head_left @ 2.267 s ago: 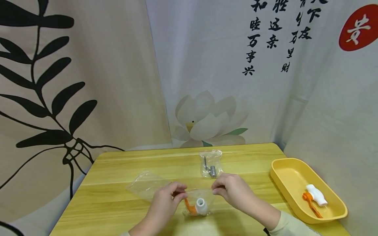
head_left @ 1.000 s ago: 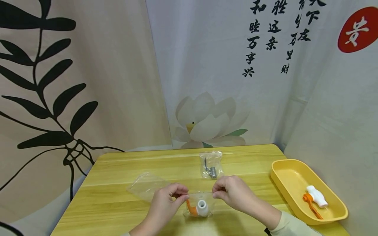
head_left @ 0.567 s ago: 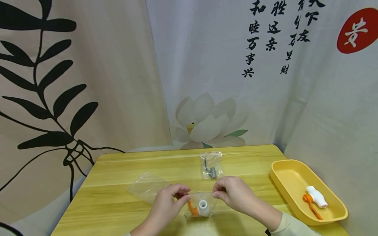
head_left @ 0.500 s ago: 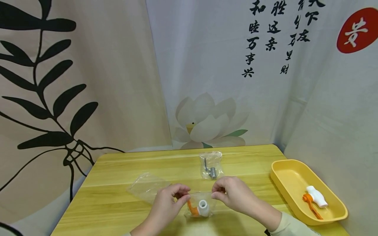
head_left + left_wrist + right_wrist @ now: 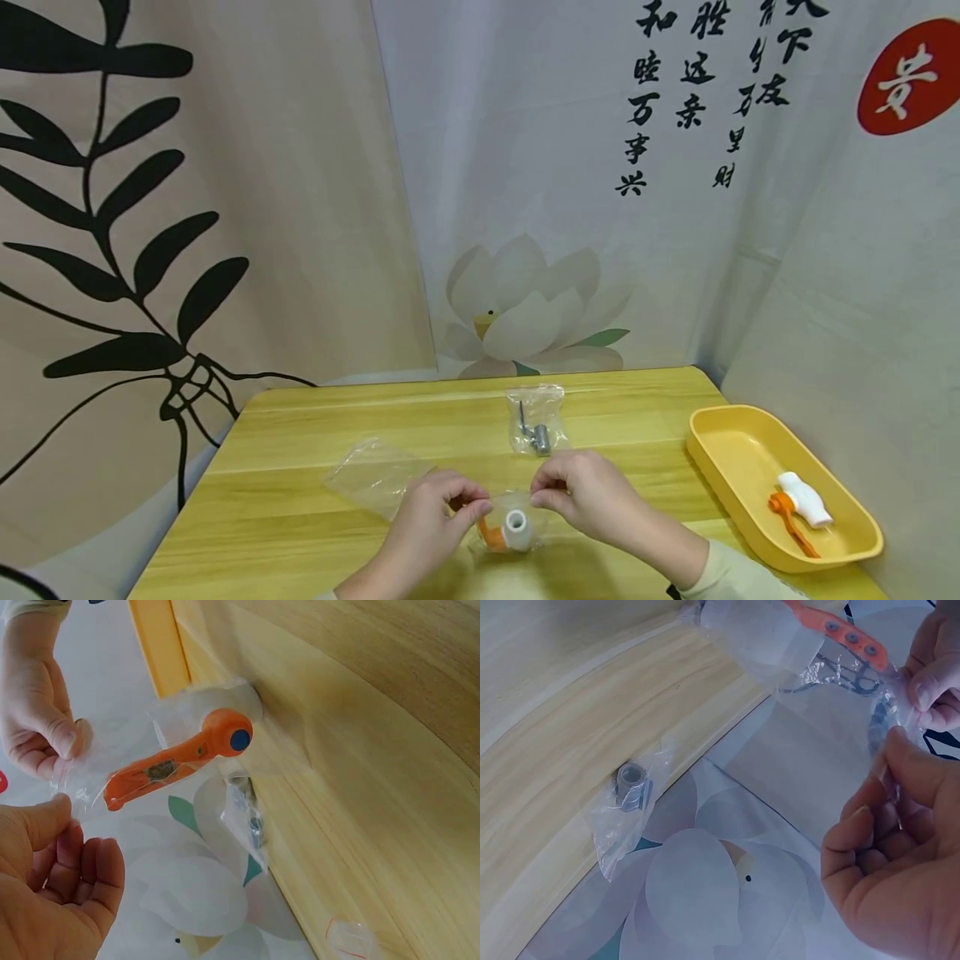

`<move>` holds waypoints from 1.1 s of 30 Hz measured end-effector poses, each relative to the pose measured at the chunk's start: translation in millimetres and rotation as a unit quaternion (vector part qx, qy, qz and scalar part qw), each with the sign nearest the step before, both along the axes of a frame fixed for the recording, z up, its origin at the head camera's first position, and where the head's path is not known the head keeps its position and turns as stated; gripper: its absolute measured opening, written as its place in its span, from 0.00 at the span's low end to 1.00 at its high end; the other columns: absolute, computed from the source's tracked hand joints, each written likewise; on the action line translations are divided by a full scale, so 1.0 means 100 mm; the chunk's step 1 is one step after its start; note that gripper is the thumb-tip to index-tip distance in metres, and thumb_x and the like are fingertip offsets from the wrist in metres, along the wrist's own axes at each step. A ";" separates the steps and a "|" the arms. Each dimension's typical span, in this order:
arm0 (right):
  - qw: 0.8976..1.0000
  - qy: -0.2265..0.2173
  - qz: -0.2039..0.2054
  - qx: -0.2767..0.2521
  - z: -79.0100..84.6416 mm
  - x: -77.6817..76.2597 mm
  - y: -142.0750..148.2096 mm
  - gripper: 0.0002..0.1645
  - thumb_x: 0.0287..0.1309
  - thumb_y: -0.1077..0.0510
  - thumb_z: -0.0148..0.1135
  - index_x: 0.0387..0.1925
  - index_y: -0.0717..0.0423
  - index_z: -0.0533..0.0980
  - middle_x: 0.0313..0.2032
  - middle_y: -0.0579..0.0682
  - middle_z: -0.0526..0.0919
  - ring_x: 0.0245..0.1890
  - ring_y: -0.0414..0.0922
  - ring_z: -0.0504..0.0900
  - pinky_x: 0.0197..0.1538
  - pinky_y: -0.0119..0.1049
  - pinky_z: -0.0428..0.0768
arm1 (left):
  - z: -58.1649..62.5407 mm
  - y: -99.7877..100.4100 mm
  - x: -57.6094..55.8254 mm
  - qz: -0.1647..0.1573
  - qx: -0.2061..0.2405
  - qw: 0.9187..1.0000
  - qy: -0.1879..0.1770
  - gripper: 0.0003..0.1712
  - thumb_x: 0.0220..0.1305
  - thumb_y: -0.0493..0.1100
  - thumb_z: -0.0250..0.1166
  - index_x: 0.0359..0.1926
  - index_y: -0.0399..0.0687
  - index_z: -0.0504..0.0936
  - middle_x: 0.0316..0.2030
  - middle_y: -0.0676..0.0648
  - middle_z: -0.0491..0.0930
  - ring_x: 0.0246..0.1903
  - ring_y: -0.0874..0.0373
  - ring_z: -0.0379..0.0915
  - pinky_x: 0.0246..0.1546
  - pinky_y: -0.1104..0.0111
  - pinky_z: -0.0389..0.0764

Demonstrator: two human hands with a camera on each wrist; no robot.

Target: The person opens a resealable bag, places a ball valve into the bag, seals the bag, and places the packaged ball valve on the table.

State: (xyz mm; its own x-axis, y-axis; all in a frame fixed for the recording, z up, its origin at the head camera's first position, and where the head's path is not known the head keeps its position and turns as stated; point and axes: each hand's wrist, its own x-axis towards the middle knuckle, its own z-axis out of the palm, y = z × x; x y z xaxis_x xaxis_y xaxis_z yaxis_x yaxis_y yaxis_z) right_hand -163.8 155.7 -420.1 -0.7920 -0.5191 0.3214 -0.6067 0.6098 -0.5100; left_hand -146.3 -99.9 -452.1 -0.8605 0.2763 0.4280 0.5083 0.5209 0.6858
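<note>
A clear plastic bag (image 5: 516,502) holds a white plastic valve (image 5: 517,530) with an orange lever handle (image 5: 169,769). My left hand (image 5: 429,518) pinches the bag's upper left edge between thumb and forefinger. Opposite it, my right hand (image 5: 588,493) pinches the upper right edge. In the left wrist view the fingertips of both hands almost meet at the bag's mouth, and the valve hangs in the bag's other end. In the right wrist view, the right thumb and forefinger grip the crumpled film. Whether the bag's mouth is sealed, I cannot tell.
Behind the hands lies a small bag of metal parts (image 5: 538,421). A flat clear bag (image 5: 375,477) lies on the wooden table (image 5: 285,508), left of the hands. At the right, a yellow tray (image 5: 723,446) holds another white valve with an orange lever (image 5: 804,500).
My hands have drawn closer together along the bag's upper edge, the left moving right and the right moving slightly left. Both still pinch the bag, with the valve inside.
</note>
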 end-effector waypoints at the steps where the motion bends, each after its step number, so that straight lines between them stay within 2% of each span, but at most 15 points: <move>1: 1.000 0.006 0.002 0.000 0.00 0.00 0.00 0.05 0.61 0.57 0.77 0.30 0.46 0.87 0.28 0.37 0.87 0.28 0.24 0.75 0.31 0.23 0.80 | 0.00 0.00 0.00 -0.001 0.000 1.000 -0.001 0.06 0.64 0.40 0.78 0.32 0.58 0.90 0.31 0.63 0.87 0.35 0.70 0.76 0.35 0.71 0.84; 8: 0.998 0.056 0.003 0.016 -0.02 0.03 -0.01 0.08 0.60 0.58 0.78 0.27 0.44 0.86 0.27 0.35 0.86 0.29 0.24 0.74 0.30 0.22 0.78 | 0.02 0.02 0.02 -0.010 0.005 1.000 -0.012 0.05 0.67 0.42 0.76 0.33 0.55 0.90 0.32 0.61 0.86 0.35 0.72 0.74 0.32 0.76 0.80; 15: 0.999 0.035 -0.001 0.027 -0.01 0.03 -0.02 0.07 0.62 0.54 0.78 0.30 0.43 0.85 0.28 0.34 0.83 0.29 0.25 0.73 0.31 0.23 0.77 | 0.01 0.01 0.02 -0.012 0.006 1.000 -0.005 0.05 0.67 0.42 0.76 0.33 0.56 0.90 0.32 0.62 0.85 0.35 0.71 0.75 0.33 0.76 0.81; 22: 0.999 0.046 0.011 0.016 -0.02 0.05 -0.05 0.07 0.60 0.57 0.79 0.30 0.44 0.86 0.29 0.36 0.86 0.30 0.25 0.74 0.31 0.22 0.78 | 0.01 0.04 0.01 -0.015 -0.005 0.999 0.031 0.07 0.65 0.40 0.77 0.32 0.57 0.89 0.31 0.63 0.85 0.34 0.70 0.76 0.34 0.72 0.85; 26: 0.999 0.042 0.014 0.009 -0.02 0.05 -0.05 0.06 0.60 0.57 0.79 0.30 0.45 0.87 0.29 0.36 0.86 0.30 0.25 0.75 0.31 0.22 0.79 | 0.00 0.05 0.01 -0.017 -0.005 0.999 0.036 0.06 0.65 0.41 0.78 0.32 0.57 0.89 0.31 0.63 0.85 0.33 0.71 0.76 0.33 0.71 0.85; 33: 0.998 0.057 0.023 0.008 -0.02 0.05 -0.05 0.06 0.59 0.58 0.79 0.30 0.45 0.87 0.30 0.37 0.88 0.31 0.26 0.77 0.32 0.22 0.79 | -0.03 0.07 0.01 -0.026 -0.008 0.998 0.064 0.07 0.65 0.37 0.77 0.30 0.53 0.89 0.30 0.59 0.85 0.32 0.71 0.75 0.30 0.76 0.82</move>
